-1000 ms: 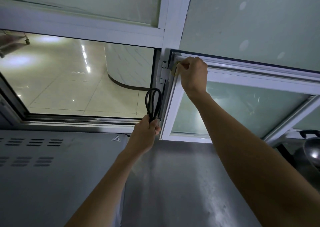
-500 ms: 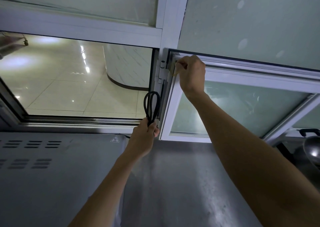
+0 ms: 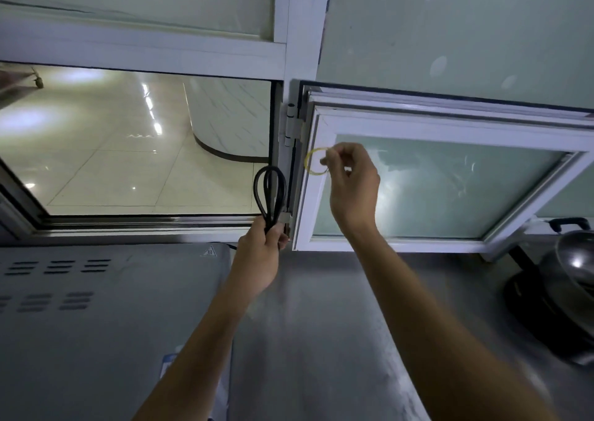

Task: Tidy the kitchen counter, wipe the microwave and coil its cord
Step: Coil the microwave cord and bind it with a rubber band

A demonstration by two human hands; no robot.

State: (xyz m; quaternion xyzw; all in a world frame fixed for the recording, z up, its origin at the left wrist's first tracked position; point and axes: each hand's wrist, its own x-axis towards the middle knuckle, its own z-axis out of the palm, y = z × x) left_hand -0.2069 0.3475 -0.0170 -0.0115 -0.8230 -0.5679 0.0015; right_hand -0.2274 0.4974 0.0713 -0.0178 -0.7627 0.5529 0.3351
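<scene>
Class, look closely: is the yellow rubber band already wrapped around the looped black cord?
No: the right hand pinches the rubber band apart from the cord, which the left hand grips.

black cord (image 3: 269, 192), yellow rubber band (image 3: 314, 160), white window frame (image 3: 450, 131)

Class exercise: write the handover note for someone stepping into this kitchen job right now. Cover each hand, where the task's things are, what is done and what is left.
Left hand: grips the looped black cord, loops upright.
Right hand: pinches a yellow rubber band in front of the open window sash.
Microwave: on the steel counter, left of the hands.
Done: cord gathered into loops.
Left: probably band the loops and set the cord down. Whether wiping is finished cannot be told.
</scene>
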